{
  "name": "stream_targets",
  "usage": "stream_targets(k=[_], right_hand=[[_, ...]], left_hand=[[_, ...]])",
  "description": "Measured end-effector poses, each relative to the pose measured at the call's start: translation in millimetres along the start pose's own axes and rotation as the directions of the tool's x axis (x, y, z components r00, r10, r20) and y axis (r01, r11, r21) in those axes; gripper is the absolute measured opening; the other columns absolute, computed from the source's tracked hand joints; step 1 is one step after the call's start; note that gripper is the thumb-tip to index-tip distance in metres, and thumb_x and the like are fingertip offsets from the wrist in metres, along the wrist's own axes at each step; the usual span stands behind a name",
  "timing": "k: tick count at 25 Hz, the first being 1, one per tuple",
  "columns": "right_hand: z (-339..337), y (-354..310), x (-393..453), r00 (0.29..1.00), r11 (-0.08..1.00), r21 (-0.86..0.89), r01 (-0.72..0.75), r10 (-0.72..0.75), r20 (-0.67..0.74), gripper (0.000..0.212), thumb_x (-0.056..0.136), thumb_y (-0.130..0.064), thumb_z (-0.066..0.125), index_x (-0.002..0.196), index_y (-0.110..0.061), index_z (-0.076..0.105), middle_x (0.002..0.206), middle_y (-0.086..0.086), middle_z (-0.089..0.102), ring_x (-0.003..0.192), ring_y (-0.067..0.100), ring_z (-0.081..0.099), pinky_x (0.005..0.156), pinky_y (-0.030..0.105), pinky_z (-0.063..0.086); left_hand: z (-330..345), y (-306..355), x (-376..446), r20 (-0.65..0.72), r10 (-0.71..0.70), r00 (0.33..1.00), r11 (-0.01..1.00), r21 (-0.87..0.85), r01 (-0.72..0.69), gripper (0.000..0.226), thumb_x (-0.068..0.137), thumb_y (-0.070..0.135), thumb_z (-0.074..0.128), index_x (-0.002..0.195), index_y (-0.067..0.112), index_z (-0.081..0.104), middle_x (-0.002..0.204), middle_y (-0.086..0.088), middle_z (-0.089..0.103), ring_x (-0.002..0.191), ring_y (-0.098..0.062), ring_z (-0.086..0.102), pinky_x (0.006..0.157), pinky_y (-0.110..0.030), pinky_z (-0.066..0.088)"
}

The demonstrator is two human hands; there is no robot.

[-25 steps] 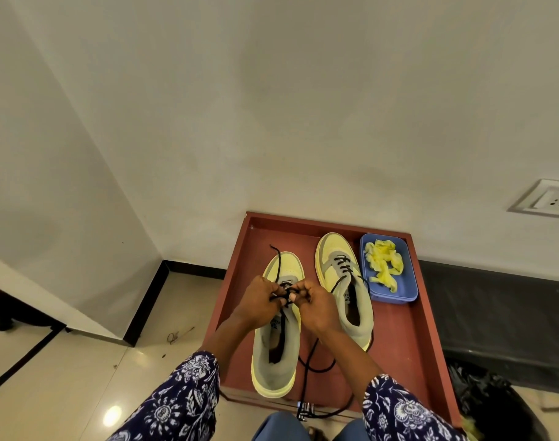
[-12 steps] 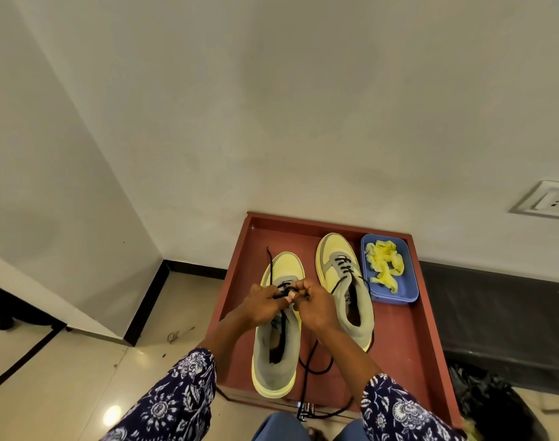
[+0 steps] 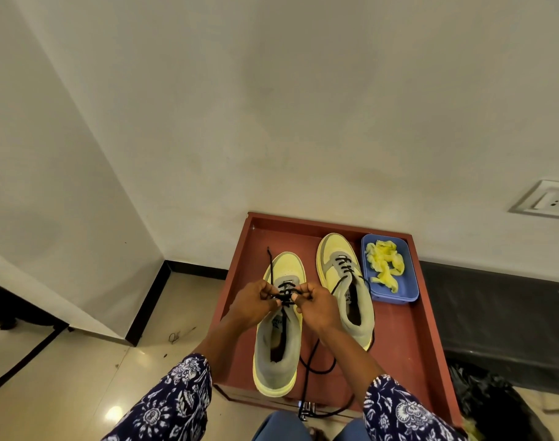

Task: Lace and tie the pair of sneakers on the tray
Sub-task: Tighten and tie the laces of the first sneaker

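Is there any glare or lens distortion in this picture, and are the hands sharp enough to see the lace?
Head view: a bright glare spot on the glossy floor; wide-angle bending of the wall edges; left hand, right hand and black lace are reasonably sharp, though the knot itself is too small to read.

Both hands' grip closes on a black lace (image 3: pixel 284 296) over a pale yellow and grey sneaker (image 3: pixel 279 338); its twin (image 3: pixel 346 291), right of the grip, has the same colours and black lacing. They sit in a reddish-brown tray (image 3: pixel 408 351). Beyond the grip to the right, a blue tub (image 3: pixel 410 281) holds yellow scraps (image 3: pixel 383 262), and nearer, the sleeves (image 3: pixel 173 405) are navy with white flowers.
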State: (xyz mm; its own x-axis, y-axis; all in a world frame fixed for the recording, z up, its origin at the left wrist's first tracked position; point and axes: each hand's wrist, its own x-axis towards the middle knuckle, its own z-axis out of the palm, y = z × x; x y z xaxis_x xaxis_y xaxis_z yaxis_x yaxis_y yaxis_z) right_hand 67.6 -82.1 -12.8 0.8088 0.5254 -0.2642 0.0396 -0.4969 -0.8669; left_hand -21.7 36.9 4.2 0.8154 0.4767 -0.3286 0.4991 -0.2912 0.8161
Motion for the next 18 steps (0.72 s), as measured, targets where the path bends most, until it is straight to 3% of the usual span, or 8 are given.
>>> stream_targets(k=[4, 7, 9, 12, 16, 18], right_hand=[[-1, -3, -2, 0.996, 0.996, 0.057, -0.072, 0.075, -0.047, 0.006, 0.086, -0.014, 0.060, 0.090, -0.015, 0.065, 0.081, 0.000, 0.064, 0.078, 0.017, 0.061, 0.082, 0.036, 0.051], [-4, -4, -3, 0.990, 0.990, 0.085, -0.117, 0.122, -0.066, 0.005, 0.087, -0.013, 0.058, 0.086, -0.017, 0.061, 0.083, 0.001, 0.064, 0.079, 0.019, 0.060, 0.080, 0.034, 0.050], [-7, -3, -3, 0.988, 0.990, 0.066, -0.123, 0.129, -0.087, 0.006, 0.088, -0.013, 0.055, 0.085, -0.017, 0.059, 0.085, 0.004, 0.065, 0.079, 0.021, 0.061, 0.074, 0.032, 0.048], [-10, 0, -4, 0.981, 0.992, 0.007, -0.126, 0.126, -0.145, 0.007, 0.088, -0.013, 0.053, 0.086, -0.012, 0.060, 0.085, 0.013, 0.069, 0.077, 0.025, 0.062, 0.062, 0.028, 0.044], [-13, 3, -5, 0.986, 0.989, -0.089, -0.116, 0.103, -0.134, 0.011, 0.088, -0.011, 0.049, 0.092, -0.007, 0.059, 0.088, 0.013, 0.069, 0.081, 0.026, 0.063, 0.068, 0.030, 0.045], [-12, 1, -6, 0.997, 0.993, -0.106, -0.054, 0.048, -0.059, 0.018, 0.088, -0.004, 0.045, 0.097, -0.006, 0.060, 0.096, 0.005, 0.066, 0.086, 0.017, 0.058, 0.073, 0.022, 0.041]], left_hand=[[0, -1, -2, -0.077, 0.018, 0.997, 0.997, 0.071, -0.012, 0.013, 0.084, 0.012, 0.063, 0.081, 0.021, 0.055, 0.069, 0.010, 0.054, 0.064, -0.003, 0.050, 0.062, -0.018, 0.043], [-2, -3, -4, -0.101, 0.059, 0.993, 0.986, 0.162, -0.042, 0.013, 0.082, 0.013, 0.063, 0.077, 0.021, 0.054, 0.065, 0.012, 0.051, 0.062, -0.004, 0.048, 0.056, -0.015, 0.037], [-3, -3, -5, -0.120, 0.067, 0.991, 0.970, 0.240, -0.037, 0.009, 0.082, 0.018, 0.062, 0.077, 0.023, 0.055, 0.064, 0.012, 0.051, 0.064, -0.004, 0.049, 0.060, -0.017, 0.036], [-5, -8, -5, -0.153, 0.036, 0.988, 0.951, 0.309, 0.013, 0.011, 0.082, 0.022, 0.057, 0.075, 0.028, 0.052, 0.067, 0.012, 0.054, 0.073, -0.008, 0.052, 0.079, -0.030, 0.041], [-6, -19, -4, -0.161, -0.024, 0.987, 0.989, 0.139, 0.047, 0.023, 0.084, 0.014, 0.056, 0.067, 0.028, 0.049, 0.068, 0.007, 0.054, 0.068, -0.012, 0.050, 0.073, -0.034, 0.046], [-4, -17, -6, -0.148, -0.088, 0.985, 0.985, -0.163, 0.063, 0.020, 0.086, 0.008, 0.056, 0.071, 0.021, 0.054, 0.075, 0.001, 0.057, 0.072, -0.013, 0.051, 0.073, -0.030, 0.044]])
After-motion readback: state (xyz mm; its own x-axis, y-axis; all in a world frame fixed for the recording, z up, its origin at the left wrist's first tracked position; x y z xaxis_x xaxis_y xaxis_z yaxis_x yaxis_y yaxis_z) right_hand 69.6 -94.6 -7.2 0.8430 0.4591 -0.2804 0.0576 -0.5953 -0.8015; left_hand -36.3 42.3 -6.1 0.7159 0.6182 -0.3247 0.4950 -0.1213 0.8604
